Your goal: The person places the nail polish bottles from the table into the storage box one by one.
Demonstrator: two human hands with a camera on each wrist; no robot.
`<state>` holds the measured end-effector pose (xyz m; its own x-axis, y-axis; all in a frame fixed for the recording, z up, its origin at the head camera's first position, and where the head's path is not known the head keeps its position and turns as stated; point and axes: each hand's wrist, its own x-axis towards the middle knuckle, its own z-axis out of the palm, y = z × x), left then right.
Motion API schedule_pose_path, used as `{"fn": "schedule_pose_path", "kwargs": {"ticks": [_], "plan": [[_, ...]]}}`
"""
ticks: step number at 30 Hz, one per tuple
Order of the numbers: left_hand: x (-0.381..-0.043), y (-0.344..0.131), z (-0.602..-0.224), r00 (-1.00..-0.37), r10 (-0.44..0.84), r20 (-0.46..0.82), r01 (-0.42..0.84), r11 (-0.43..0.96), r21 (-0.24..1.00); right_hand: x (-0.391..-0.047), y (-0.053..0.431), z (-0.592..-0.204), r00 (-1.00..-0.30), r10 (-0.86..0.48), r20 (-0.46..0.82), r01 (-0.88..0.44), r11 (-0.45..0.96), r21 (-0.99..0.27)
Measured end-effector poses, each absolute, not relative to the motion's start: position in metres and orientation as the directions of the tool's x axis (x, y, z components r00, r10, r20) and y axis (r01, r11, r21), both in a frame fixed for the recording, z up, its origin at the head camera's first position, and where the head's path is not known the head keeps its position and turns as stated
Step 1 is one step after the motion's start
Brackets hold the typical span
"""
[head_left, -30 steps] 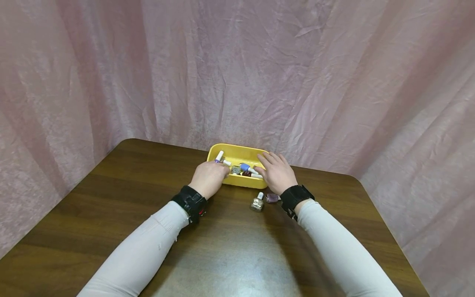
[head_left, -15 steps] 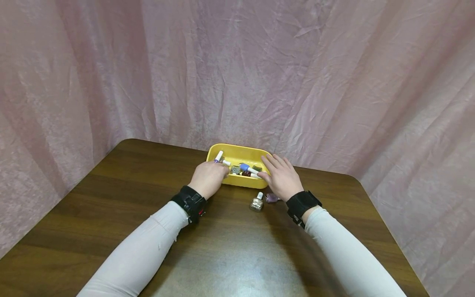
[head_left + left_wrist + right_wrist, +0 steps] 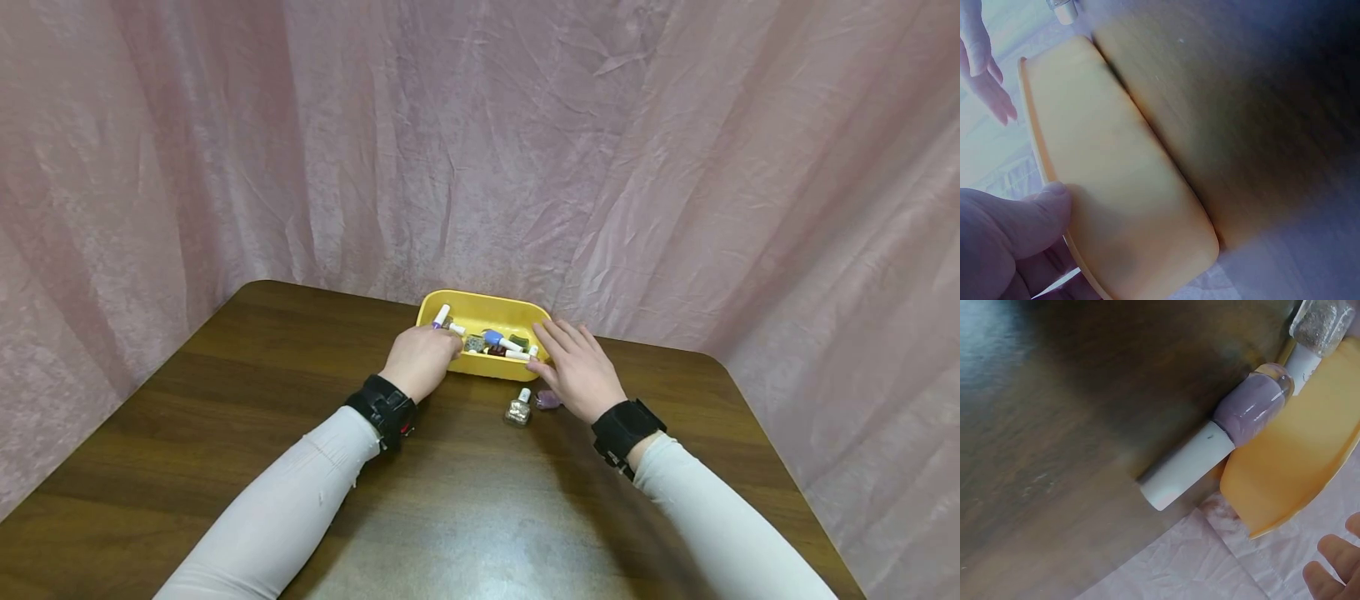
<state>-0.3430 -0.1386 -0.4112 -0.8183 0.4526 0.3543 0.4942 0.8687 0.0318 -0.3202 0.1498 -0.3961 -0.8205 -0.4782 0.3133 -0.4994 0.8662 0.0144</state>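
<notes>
My left hand (image 3: 422,362) grips the left front rim of a yellow plastic bin (image 3: 491,310). In the left wrist view its thumb presses the outer wall, with the fingers behind the rim. Several nail polish bottles lie inside, among them a blue one (image 3: 492,337) with a white cap. The right hand (image 3: 583,375) is by the bin's right end, fingers extended and holding nothing; whether it touches the rim I cannot tell. On the table in front of the bin lie a purple nail polish (image 3: 1250,411) and a silver glitter nail polish (image 3: 517,411), both white-capped.
The brown wooden table (image 3: 450,508) has rounded back corners. A pink curtain (image 3: 480,167) hangs right behind its far edge, close to the bin.
My right hand has drawn back from over the bin to the right and slightly nearer, uncovering a green bottle and a white cap inside. The left hand stays on the rim.
</notes>
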Motion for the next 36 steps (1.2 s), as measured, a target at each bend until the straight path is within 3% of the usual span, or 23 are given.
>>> {"fn": "schedule_pose_path", "kwargs": {"ticks": [8, 36], "plan": [[-0.343, -0.138, -0.411, -0.819, 0.451, 0.356, 0.492, 0.870, 0.031, -0.310, 0.159, -0.395, -0.784, -0.510, 0.355, -0.533, 0.845, 0.035], [-0.344, -0.138, -0.412, -0.832, 0.447, 0.329, 0.485, 0.874, 0.038, -0.280, 0.187, -0.401, -0.760, -0.531, 0.375, -0.549, 0.833, 0.069]]}}
